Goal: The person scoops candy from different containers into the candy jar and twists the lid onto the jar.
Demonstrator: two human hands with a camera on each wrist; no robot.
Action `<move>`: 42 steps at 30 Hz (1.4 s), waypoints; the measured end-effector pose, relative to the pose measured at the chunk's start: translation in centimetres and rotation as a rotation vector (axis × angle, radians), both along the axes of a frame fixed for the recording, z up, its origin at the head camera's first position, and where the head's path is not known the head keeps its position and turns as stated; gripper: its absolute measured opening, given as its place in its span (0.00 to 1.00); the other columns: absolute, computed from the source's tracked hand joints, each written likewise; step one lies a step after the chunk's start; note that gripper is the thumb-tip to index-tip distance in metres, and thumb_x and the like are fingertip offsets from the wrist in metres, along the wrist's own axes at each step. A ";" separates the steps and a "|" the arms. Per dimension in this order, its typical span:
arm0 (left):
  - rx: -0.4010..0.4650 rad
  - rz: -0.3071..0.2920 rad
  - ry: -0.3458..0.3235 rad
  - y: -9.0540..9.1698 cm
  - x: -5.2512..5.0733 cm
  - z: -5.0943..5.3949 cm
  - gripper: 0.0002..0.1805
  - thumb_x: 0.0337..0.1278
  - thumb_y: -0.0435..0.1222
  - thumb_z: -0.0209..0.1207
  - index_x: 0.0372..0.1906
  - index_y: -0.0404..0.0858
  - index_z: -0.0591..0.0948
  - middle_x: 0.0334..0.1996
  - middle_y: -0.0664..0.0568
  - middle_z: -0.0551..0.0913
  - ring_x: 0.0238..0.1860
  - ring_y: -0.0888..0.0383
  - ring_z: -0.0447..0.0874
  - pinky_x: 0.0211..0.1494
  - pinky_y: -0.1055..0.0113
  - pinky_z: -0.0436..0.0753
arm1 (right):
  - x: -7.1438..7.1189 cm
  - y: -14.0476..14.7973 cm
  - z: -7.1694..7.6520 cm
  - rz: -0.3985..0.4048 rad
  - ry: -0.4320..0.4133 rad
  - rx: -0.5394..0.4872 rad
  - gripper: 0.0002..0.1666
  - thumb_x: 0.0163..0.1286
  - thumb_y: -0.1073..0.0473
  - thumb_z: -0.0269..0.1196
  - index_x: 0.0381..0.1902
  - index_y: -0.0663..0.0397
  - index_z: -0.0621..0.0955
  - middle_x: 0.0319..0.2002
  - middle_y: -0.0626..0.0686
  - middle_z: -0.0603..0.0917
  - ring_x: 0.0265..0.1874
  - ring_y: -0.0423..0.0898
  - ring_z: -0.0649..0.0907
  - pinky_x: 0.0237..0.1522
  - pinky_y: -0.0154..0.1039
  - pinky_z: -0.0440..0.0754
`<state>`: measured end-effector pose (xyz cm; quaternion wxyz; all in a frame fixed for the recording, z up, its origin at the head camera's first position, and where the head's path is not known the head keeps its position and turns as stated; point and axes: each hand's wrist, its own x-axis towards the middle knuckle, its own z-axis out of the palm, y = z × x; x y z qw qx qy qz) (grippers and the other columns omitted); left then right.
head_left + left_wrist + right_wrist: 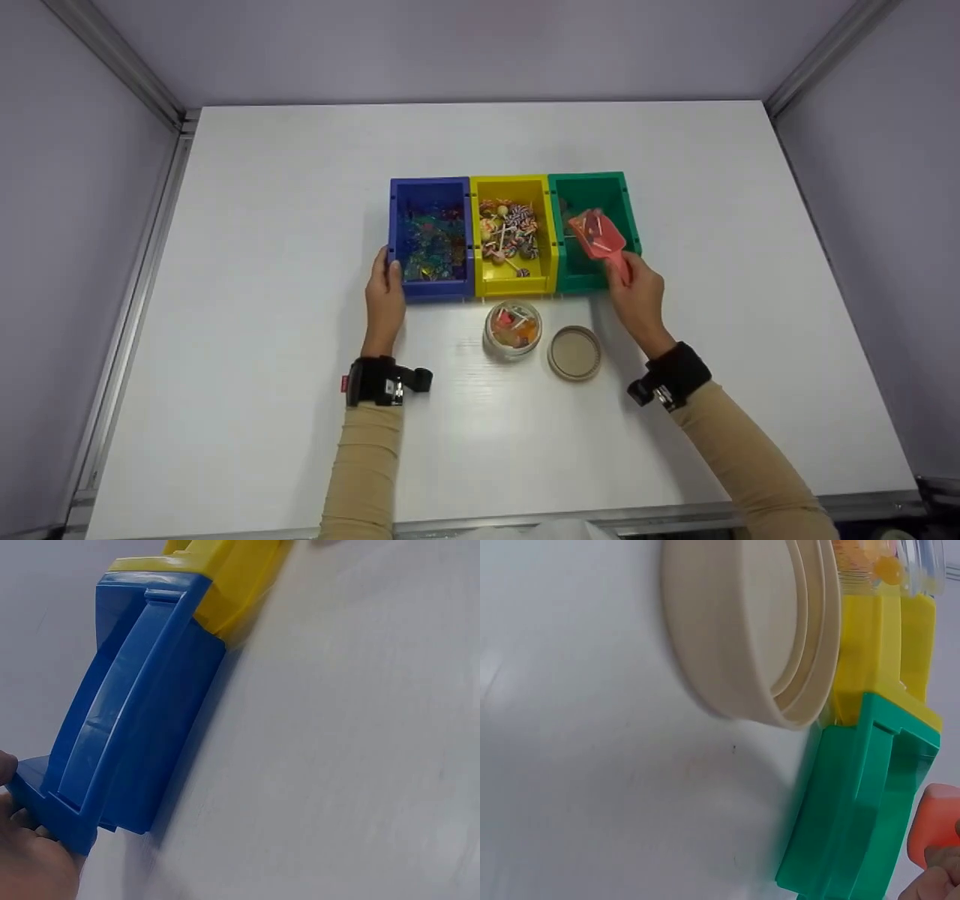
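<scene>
My left hand [385, 300] grips the front left corner of the blue bin [468, 289], its thumb over the rim, as the left wrist view also shows. Small translucent coloured pieces [435, 244] lie in that bin. In my right hand [637, 300] is a pink scoop [609, 241], held by its handle over the green bin [630, 217]. Some small candies with white sticks [594, 225] sit in the scoop. Beneath it, the green bin's contents are mostly hidden. Between the two stands the yellow bin [517, 287] with several lollipops [514, 225].
A glass jar [491, 346] without its lid, partly filled with colourful candies, stands before the yellow bin. To its right a beige lid [574, 353] lies with its hollow side up. All are on a white table [262, 337] with grey walls around the back and sides.
</scene>
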<state>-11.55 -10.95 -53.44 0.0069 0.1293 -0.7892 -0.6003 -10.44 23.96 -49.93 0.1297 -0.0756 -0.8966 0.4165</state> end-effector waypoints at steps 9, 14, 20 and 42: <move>0.029 0.028 0.020 0.6 0.3 0.3 0.28 0.77 0.37 0.38 0.76 0.37 0.53 0.76 0.41 0.56 0.77 0.47 0.54 0.80 0.54 0.60 | 0.8 0.2 0.3 0.016 0.037 0.004 0.14 0.67 0.63 0.62 0.44 0.70 0.82 0.24 0.62 0.77 0.24 0.43 0.68 0.24 0.25 0.60; 0.036 0.044 0.058 0.9 0.6 0.5 0.27 0.76 0.35 0.39 0.76 0.37 0.53 0.76 0.42 0.55 0.78 0.48 0.53 0.80 0.55 0.59 | 1.1 0.4 0.6 0.020 0.034 -0.001 0.14 0.67 0.62 0.63 0.44 0.70 0.82 0.23 0.60 0.76 0.24 0.42 0.68 0.24 0.25 0.60; -0.029 0.058 0.130 1.6 1.9 0.4 0.29 0.75 0.35 0.42 0.76 0.36 0.53 0.77 0.43 0.54 0.78 0.49 0.51 0.81 0.56 0.55 | 1.5 0.5 0.7 0.028 0.002 -0.010 0.15 0.69 0.61 0.62 0.46 0.69 0.81 0.25 0.62 0.77 0.25 0.42 0.68 0.24 0.23 0.61; -0.095 -0.157 0.284 5.5 6.8 2.2 0.33 0.69 0.35 0.53 0.74 0.34 0.56 0.75 0.40 0.57 0.77 0.44 0.53 0.79 0.48 0.58 | 3.5 0.9 1.5 0.104 0.019 0.055 0.16 0.66 0.61 0.64 0.45 0.70 0.81 0.24 0.61 0.78 0.23 0.41 0.67 0.23 0.25 0.61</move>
